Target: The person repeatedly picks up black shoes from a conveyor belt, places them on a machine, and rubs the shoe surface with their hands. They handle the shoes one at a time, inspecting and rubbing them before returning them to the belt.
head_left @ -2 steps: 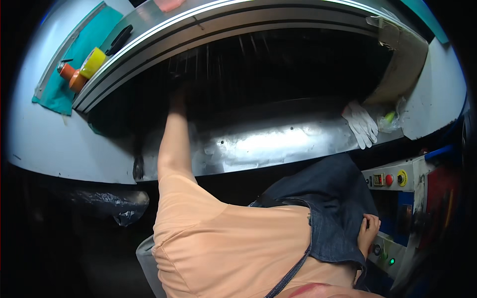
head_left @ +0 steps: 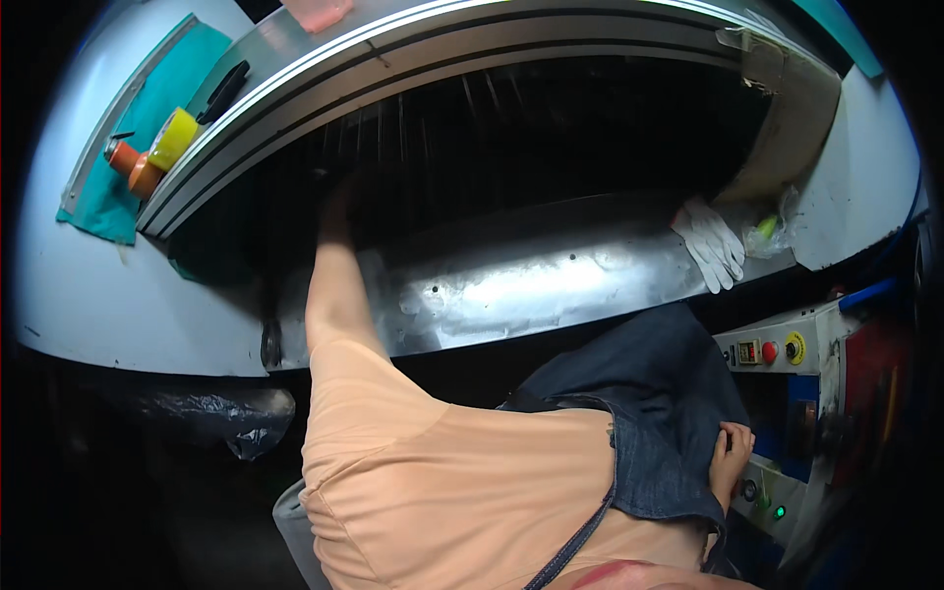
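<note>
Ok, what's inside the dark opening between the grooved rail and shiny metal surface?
The left forearm reaches in, and thin pale streaks show. Shadow obscures most of the left hand, so its grip and anything deeper cannot be made out.

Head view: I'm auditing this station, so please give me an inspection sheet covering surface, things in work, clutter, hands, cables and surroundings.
Surface: metal ledge, shiny, with small dark spots.
Things in work: too dark to make out inside the opening.
Clutter: white glove and clear plastic at right; yellow roll and orange item upper left.
Hands: left hand inside the opening, grip unreadable; right hand by the denim apron, fingers bent.
Cables: none clearly made out.
Surroundings: control panel at right; green light lit.
</note>
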